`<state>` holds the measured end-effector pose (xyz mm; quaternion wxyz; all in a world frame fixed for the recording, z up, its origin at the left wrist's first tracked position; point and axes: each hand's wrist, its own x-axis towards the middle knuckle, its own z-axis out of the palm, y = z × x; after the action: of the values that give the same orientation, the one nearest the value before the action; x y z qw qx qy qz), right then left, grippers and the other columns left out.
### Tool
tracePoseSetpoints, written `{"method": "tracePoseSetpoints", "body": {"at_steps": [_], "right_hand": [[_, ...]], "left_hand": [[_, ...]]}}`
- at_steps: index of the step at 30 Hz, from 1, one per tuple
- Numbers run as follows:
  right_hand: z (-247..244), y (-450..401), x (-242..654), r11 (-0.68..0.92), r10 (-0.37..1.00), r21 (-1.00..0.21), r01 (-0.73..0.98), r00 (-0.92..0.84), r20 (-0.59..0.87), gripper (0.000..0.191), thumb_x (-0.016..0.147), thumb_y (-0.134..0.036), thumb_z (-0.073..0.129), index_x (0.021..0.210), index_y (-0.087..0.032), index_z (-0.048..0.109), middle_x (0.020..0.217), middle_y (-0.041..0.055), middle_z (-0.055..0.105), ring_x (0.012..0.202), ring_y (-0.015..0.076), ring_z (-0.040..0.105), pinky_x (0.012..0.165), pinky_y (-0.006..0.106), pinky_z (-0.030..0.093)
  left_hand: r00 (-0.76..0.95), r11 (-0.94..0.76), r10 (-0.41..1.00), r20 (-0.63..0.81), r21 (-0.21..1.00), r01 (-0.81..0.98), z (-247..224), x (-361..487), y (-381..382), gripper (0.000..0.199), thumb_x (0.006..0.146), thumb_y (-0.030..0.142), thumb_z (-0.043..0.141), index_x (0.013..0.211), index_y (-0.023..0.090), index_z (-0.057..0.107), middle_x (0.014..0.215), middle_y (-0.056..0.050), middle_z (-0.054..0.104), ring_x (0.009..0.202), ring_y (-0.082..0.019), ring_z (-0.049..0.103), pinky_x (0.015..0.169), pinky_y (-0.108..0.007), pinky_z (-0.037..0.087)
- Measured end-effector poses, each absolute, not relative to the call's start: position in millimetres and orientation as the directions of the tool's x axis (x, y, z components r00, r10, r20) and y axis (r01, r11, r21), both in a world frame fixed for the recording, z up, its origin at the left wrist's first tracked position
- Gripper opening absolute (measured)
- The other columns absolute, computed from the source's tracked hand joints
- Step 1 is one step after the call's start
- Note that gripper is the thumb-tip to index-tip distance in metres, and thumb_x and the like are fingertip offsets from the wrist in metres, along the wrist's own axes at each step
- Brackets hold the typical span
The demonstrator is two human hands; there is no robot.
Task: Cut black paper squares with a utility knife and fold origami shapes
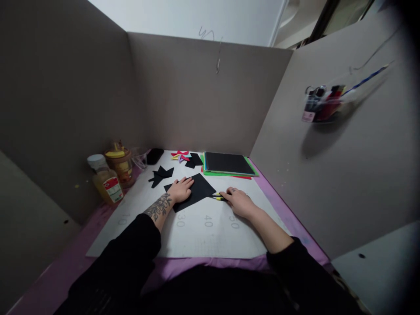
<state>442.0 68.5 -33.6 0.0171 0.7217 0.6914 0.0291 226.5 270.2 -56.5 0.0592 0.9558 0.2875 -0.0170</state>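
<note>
My left hand point(180, 190) lies flat on a sheet of black paper point(198, 190), its fingers spread across the sheet's left part. At the sheet's right corner is a slim black-and-yellow tool point(219, 197), whose kind I cannot make out. The fingers of my right hand point(239, 201) are closed over that tool's right end, and its tip touches or lies close beside the paper. Beyond my left hand rests a folded, pointed black paper piece point(161, 175). A smaller black paper piece point(194, 160) lies further back.
A stack of coloured sheets point(228, 163) topped with black lies at the back right. Red and multicoloured folded paper point(181, 155) is at the back. On the left stand a glue-like bottle point(106, 180), a brown-yellow cup point(120, 164) and a dark phone-like object point(155, 155). A clear holder point(324, 105) hangs on the right wall.
</note>
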Motion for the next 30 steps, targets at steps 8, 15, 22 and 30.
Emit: {"method": "tracePoseSetpoints", "body": {"at_steps": [8, 15, 22, 30], "right_hand": [[-29, 68, 445, -0.032, 0.999, 0.051, 0.998, 0.031, 0.005, 0.043, 0.089, -0.020, 0.040, 0.131, -0.030, 0.047, 0.111, 0.0091, 0.051, 0.096, 0.0218, 0.047, 0.081, 0.031, 0.031], [-30, 72, 445, -0.010, 1.000, 0.042, 0.999, 0.010, 0.003, 0.046, 0.086, -0.018, 0.041, 0.130, -0.030, 0.048, 0.111, 0.0089, 0.052, 0.097, 0.0223, 0.047, 0.081, 0.031, 0.031], [-32, 71, 442, 0.013, 0.999, 0.020, 1.000, -0.014, 0.039, 0.045, 0.085, -0.018, 0.042, 0.128, -0.030, 0.049, 0.109, 0.0080, 0.052, 0.094, 0.0216, 0.047, 0.079, 0.030, 0.031], [-31, 76, 440, 0.028, 0.999, 0.024, 0.999, -0.028, 0.028, 0.047, 0.084, -0.015, 0.044, 0.128, -0.030, 0.049, 0.109, 0.0090, 0.052, 0.095, 0.0225, 0.047, 0.081, 0.031, 0.032]], "left_hand": [[0.831, -0.824, 0.553, -0.063, 0.104, 0.556, -59, 227, 272, 0.058, 0.087, 0.034, 0.026, 0.145, 0.027, 0.022, 0.153, 0.001, 0.019, 0.140, -0.023, 0.014, 0.109, -0.049, 0.016], [0.837, -0.832, 0.543, -0.060, 0.093, 0.547, -62, 228, 275, 0.059, 0.088, 0.035, 0.024, 0.145, 0.025, 0.021, 0.153, 0.000, 0.018, 0.140, -0.023, 0.015, 0.108, -0.050, 0.017], [0.839, -0.835, 0.543, -0.049, 0.082, 0.545, -65, 227, 278, 0.059, 0.088, 0.035, 0.024, 0.145, 0.025, 0.021, 0.153, -0.001, 0.020, 0.139, -0.022, 0.016, 0.108, -0.049, 0.019], [0.838, -0.833, 0.545, -0.043, 0.084, 0.546, -68, 227, 279, 0.059, 0.088, 0.035, 0.025, 0.145, 0.025, 0.021, 0.153, 0.000, 0.020, 0.139, -0.023, 0.016, 0.108, -0.050, 0.019]]}}
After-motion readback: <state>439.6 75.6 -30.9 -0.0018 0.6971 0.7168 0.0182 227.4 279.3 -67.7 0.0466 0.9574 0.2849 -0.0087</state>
